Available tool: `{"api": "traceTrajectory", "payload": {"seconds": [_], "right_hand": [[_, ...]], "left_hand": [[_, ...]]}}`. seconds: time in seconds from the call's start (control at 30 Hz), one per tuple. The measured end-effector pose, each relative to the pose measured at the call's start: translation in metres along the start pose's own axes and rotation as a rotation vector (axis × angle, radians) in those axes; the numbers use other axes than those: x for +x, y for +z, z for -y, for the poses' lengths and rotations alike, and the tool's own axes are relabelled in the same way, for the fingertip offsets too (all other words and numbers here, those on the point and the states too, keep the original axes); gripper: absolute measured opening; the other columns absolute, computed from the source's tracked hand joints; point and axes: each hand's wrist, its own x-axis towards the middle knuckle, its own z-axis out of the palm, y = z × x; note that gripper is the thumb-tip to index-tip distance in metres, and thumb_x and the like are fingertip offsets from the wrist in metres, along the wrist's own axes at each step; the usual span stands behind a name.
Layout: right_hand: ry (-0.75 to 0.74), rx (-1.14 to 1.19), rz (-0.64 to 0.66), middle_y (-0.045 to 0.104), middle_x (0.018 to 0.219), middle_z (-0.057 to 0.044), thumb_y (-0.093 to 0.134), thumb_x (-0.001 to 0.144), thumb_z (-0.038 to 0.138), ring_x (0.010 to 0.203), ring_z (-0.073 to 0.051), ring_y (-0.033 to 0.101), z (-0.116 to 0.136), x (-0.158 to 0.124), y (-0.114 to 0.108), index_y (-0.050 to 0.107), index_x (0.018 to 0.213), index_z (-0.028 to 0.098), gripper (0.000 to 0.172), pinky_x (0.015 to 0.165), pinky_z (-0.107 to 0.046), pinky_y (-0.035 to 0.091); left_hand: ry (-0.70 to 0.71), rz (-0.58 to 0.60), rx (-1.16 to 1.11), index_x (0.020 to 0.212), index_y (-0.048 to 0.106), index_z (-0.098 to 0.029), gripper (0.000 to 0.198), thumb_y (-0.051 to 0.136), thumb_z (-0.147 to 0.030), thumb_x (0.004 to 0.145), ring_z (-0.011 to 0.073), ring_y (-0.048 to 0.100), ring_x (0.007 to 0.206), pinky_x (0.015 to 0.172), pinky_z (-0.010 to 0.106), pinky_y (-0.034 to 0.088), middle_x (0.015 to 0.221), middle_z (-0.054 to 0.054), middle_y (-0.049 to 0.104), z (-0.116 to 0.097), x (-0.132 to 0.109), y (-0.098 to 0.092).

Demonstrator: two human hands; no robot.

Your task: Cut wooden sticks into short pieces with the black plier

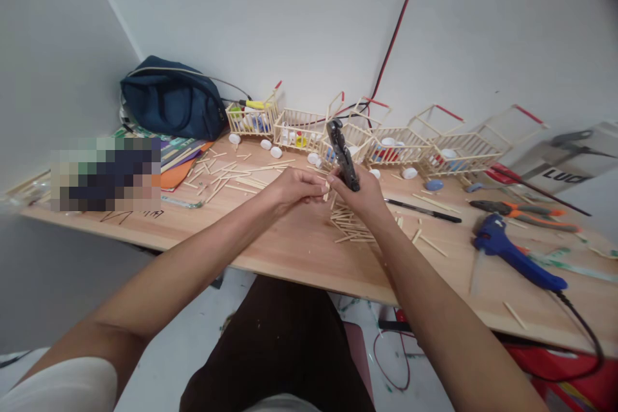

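My left hand (302,188) is closed in a pinch over the middle of the wooden table. Its fingertips meet a short pale wooden stick (327,192), which stands between both hands. My right hand (361,192) is wrapped round a dark metal hand tool (342,153) that points up and away from me; I cannot make out its exact kind. Thumb and fingers of the right hand come close to the left fingertips. Beneath the right hand lies a pile of cut wooden sticks (348,226), partly hidden by that hand and wrist.
Small stick-built carts (400,148) with bottle-cap wheels line the wall. Loose sticks (232,177) are scattered leftward, near a blue bag (174,100). Rightward lie a black pen (429,210), orange-grey pliers (524,211) and a blue glue gun (516,254) with its cable.
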Motion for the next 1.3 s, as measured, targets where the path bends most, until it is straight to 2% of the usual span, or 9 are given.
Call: {"api": "traceTrajectory", "payload": {"seconds": [0.2, 0.33, 0.43, 0.53, 0.73, 1.0, 1.13, 1.3], "right_hand": [[-0.022, -0.044, 0.052, 0.066, 0.076, -0.003, 0.059, 0.078, 0.037, 0.072, -0.019, 0.059, 0.002, 0.001, -0.001, 0.062, 0.079, 0.019, 0.018, 0.068, -0.031, 0.044], [0.077, 0.002, 0.087, 0.065, 0.074, -0.004, 0.057, 0.079, 0.042, 0.069, -0.019, 0.059, 0.001, 0.002, -0.002, 0.062, 0.082, 0.019, 0.024, 0.066, -0.031, 0.045], [0.136, 0.015, 0.087, 0.064, 0.071, -0.003, 0.056, 0.079, 0.045, 0.065, -0.019, 0.058, -0.001, 0.004, -0.004, 0.062, 0.082, 0.019, 0.026, 0.062, -0.031, 0.044], [0.126, -0.029, 0.066, 0.064, 0.071, -0.003, 0.056, 0.078, 0.043, 0.067, -0.019, 0.058, -0.002, 0.004, -0.005, 0.062, 0.079, 0.019, 0.025, 0.065, -0.031, 0.044], [0.08, -0.167, 0.09, 0.065, 0.074, -0.005, 0.054, 0.077, 0.039, 0.073, -0.023, 0.059, -0.005, 0.004, -0.003, 0.064, 0.08, 0.019, 0.022, 0.068, -0.033, 0.041], [0.038, -0.202, 0.089, 0.065, 0.072, -0.004, 0.054, 0.078, 0.038, 0.07, -0.021, 0.058, -0.005, 0.003, 0.0, 0.063, 0.078, 0.02, 0.02, 0.066, -0.031, 0.04], [0.004, -0.196, 0.122, 0.066, 0.073, -0.005, 0.054, 0.077, 0.038, 0.07, -0.021, 0.058, -0.004, 0.002, 0.001, 0.063, 0.078, 0.02, 0.02, 0.066, -0.031, 0.04], [-0.014, -0.211, 0.135, 0.067, 0.073, -0.005, 0.055, 0.077, 0.033, 0.069, -0.022, 0.058, -0.002, 0.001, 0.001, 0.063, 0.079, 0.02, 0.016, 0.064, -0.03, 0.039]], "left_hand": [[0.122, 0.009, 0.066, 0.066, 0.071, -0.01, 0.016, 0.078, -0.022, 0.059, 0.0113, 0.059, 0.065, 0.067, 0.024, 0.044, 0.069, 0.005, 0.069, 0.006, 0.003, -0.001], [0.246, -0.052, 0.282, 0.068, 0.072, -0.012, 0.009, 0.073, -0.02, 0.063, 0.011, 0.058, 0.065, 0.064, 0.022, 0.042, 0.069, 0.001, 0.069, 0.012, 0.005, -0.004], [0.251, -0.114, 0.421, 0.069, 0.073, -0.014, 0.007, 0.07, -0.02, 0.066, 0.0122, 0.059, 0.065, 0.063, 0.022, 0.042, 0.069, 0.001, 0.07, 0.017, 0.004, -0.005], [0.245, -0.145, 0.489, 0.07, 0.074, -0.014, 0.007, 0.07, -0.019, 0.067, 0.0127, 0.06, 0.066, 0.062, 0.021, 0.042, 0.069, 0.001, 0.07, 0.02, 0.003, -0.004], [0.257, -0.159, 0.521, 0.074, 0.076, -0.014, 0.012, 0.07, -0.023, 0.069, 0.0138, 0.062, 0.068, 0.064, 0.022, 0.043, 0.072, 0.002, 0.072, 0.023, 0.004, -0.006], [0.258, -0.146, 0.538, 0.074, 0.076, -0.013, 0.015, 0.071, -0.026, 0.068, 0.0144, 0.062, 0.068, 0.062, 0.022, 0.043, 0.071, 0.003, 0.071, 0.023, 0.005, -0.008], [0.291, -0.086, 0.496, 0.075, 0.076, -0.013, 0.015, 0.07, -0.025, 0.069, 0.0154, 0.064, 0.071, 0.069, 0.023, 0.046, 0.075, 0.004, 0.073, 0.025, 0.007, -0.008], [0.319, -0.097, 0.533, 0.07, 0.075, -0.013, 0.01, 0.069, -0.021, 0.067, 0.0161, 0.065, 0.074, 0.072, 0.023, 0.046, 0.075, 0.003, 0.073, 0.026, 0.012, -0.008]]}}
